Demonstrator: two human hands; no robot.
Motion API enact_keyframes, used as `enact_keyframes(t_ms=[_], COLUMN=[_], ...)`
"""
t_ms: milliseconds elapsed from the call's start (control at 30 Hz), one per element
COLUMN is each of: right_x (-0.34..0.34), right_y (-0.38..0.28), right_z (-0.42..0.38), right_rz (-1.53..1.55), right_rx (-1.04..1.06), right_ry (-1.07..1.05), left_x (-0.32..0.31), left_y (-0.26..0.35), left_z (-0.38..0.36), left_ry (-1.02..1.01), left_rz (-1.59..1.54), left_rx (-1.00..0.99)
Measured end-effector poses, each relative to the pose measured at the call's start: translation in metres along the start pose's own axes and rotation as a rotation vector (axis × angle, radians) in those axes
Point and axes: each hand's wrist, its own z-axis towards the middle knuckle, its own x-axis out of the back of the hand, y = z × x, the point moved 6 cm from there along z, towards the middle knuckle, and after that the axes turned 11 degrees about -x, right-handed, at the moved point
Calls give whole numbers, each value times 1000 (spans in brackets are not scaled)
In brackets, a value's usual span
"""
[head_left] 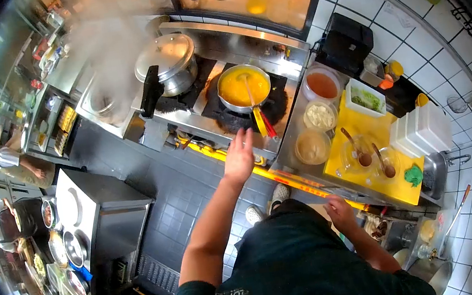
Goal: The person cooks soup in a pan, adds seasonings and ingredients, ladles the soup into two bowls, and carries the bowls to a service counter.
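My left hand [240,158] reaches toward the stove with its fingers stretched out and holds nothing. It is nearest to a pan [229,107] of yellow liquid [233,88] on the right burner. A long-handled utensil [249,87] rests in the liquid. Yellow [259,121] and red handles [269,126] point from the pan toward my hand, with a small gap between. My right hand [340,211] is near the counter's front edge, fingers curled, with nothing visible in it. Left of the pan stands a lidded pressure cooker [167,60] with a black handle [150,92].
Steam rises beside the pressure cooker. On the right counter, tubs [313,146] and a tray of chopped greens [365,97] stand near a yellow board [338,159]. Jars with spoons [387,164] are on it. Two people [9,160] are at the far left, beyond a steel-topped unit [88,200].
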Motion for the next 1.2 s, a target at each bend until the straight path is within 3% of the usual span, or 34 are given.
enact_keyframes(t_ms=[100,267,400,567,733,933,1200], right_x=[9,26,41,45,25,-9,-77], right_y=[-24,-37,-33,-36,-48,-96,-126], right_z=[32,74,98,118,140,192,256], right_rz=[158,119,176,177,150,147,3], right_rx=[-105,136,92,79,129,70,69], right_ry=[-139,-84,-57,-39,-12,-48,95], left_x=[-9,-54,-35,59,101,84,57], left_y=[7,-18,-23,2,6,-25,-79], left_z=[62,93,91,101,97,79,75], left_ry=[-249,-324,-416,-243,-223,-322,-282], left_rz=[227,296,208,-21,-124,-125,-80], left_rx=[-179,-452,-435,-387,-440,-402,-417])
